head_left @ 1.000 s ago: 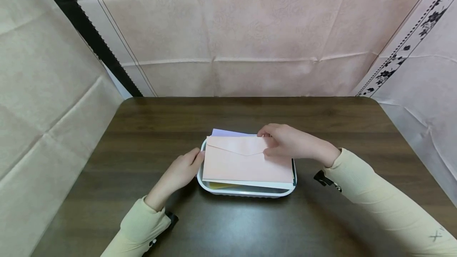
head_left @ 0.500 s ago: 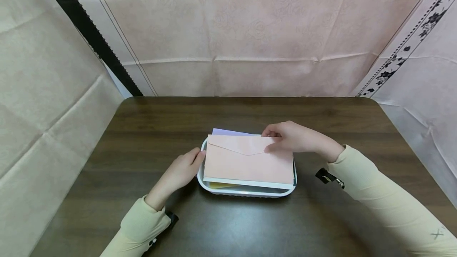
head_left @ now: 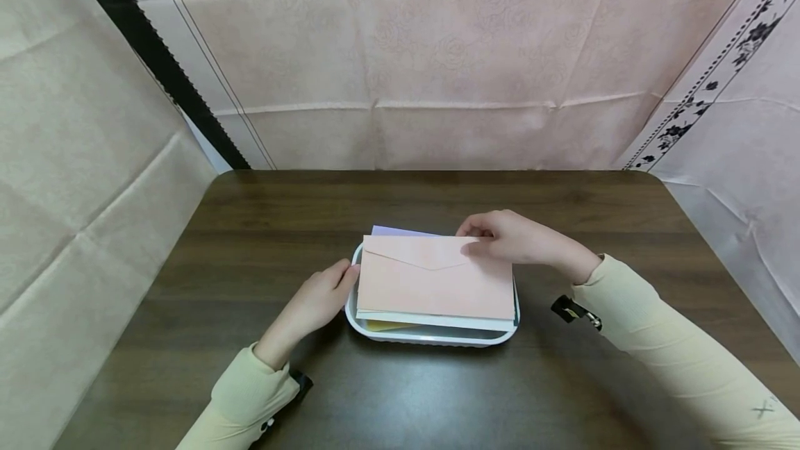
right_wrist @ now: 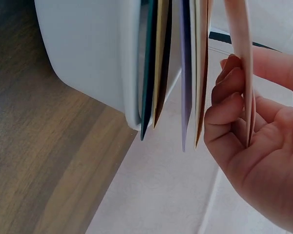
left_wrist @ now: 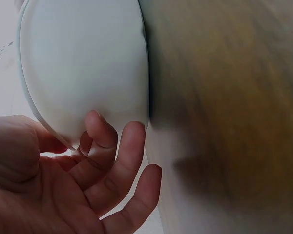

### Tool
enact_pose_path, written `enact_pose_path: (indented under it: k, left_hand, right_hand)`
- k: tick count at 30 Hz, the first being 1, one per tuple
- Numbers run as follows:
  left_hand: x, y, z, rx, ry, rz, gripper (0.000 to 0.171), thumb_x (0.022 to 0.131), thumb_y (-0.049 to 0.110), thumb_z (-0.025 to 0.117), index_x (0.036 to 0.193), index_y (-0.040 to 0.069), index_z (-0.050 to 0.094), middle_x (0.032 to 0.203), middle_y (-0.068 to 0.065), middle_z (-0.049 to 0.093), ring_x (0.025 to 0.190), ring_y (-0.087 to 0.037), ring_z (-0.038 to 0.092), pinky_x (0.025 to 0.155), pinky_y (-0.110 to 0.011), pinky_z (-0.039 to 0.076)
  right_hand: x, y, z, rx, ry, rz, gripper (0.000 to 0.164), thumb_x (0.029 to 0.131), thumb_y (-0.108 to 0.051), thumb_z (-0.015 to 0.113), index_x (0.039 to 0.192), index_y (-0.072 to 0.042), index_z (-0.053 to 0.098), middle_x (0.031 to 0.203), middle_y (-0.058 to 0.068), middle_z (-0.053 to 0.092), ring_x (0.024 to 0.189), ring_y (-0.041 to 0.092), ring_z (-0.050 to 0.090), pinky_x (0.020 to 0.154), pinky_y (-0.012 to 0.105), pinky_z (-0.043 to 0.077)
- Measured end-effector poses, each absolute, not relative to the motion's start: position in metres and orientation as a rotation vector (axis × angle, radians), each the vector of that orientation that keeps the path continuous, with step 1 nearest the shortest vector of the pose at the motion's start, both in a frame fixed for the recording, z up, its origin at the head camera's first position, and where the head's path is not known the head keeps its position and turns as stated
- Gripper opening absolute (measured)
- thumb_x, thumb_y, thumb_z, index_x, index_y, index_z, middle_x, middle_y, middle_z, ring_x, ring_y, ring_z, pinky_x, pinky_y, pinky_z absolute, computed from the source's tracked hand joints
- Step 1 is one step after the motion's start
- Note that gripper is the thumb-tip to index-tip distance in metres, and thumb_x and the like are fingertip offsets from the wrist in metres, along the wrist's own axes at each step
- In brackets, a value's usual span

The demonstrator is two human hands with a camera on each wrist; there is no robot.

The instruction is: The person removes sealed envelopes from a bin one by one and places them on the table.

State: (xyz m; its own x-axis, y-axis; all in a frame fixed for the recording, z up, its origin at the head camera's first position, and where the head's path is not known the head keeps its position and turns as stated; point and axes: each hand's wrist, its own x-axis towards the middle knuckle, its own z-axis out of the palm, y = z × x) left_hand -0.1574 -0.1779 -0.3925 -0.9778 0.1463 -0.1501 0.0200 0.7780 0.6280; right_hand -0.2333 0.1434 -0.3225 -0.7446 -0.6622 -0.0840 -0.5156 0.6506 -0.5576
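Observation:
A pink envelope (head_left: 425, 290) with a pointed flap lies over a white plastic bin (head_left: 432, 339). My right hand (head_left: 523, 239) pinches it near its far right corner, thumb above and fingers curled beneath. In the right wrist view this pink envelope (right_wrist: 245, 63) stands apart from the stack under it: teal (right_wrist: 149, 73), yellow, lavender (right_wrist: 186, 92) and cream envelopes, with another pinkish-brown edge on top. My left hand (head_left: 317, 295) grips the bin's left end. The left wrist view shows fingers curled at the rim and against the outer wall (left_wrist: 83, 58).
The bin stands on a dark wood table (head_left: 400, 401). A lavender corner (head_left: 400, 230) pokes out past the bin's far rim, and a yellow edge (head_left: 384, 326) shows at the near side. Pale patterned cloth (head_left: 462, 54) hangs behind the table and at both sides.
My right hand has shifted slightly to the right and away from me, and the pink envelope has moved a little with it. The left hand and the bin have stayed put.

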Motion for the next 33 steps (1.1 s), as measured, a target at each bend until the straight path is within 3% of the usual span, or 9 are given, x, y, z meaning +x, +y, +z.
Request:
enact_pose_path:
  k: [13, 33]
  left_hand:
    - [-0.154, -0.177, -0.394, 0.139, 2.784, 0.984, 0.031, 0.102, 0.037, 0.037, 0.100, 0.012, 0.056, 0.069, -0.003, 0.050, 0.062, -0.018, 0.049, 0.056, -0.032, 0.040]
    - [-0.155, -0.176, -0.393, 0.132, 2.784, 1.010, 0.031, 0.102, 0.038, 0.038, 0.098, 0.012, 0.056, 0.067, -0.004, 0.048, 0.057, -0.019, 0.047, 0.052, -0.031, 0.038]
  right_hand:
    - [-0.234, 0.144, -0.319, -0.929, 2.652, -0.788, 0.019, 0.091, -0.021, 0.062, 0.108, -0.013, 0.066, 0.088, -0.004, 0.061, 0.081, 0.015, 0.052, 0.075, 0.033, 0.041]
    - [-0.257, 0.153, -0.299, -0.715, 2.827, -0.975, 0.028, 0.094, -0.031, 0.055, 0.115, -0.013, 0.063, 0.099, 0.003, 0.061, 0.085, 0.019, 0.051, 0.073, 0.035, 0.041]
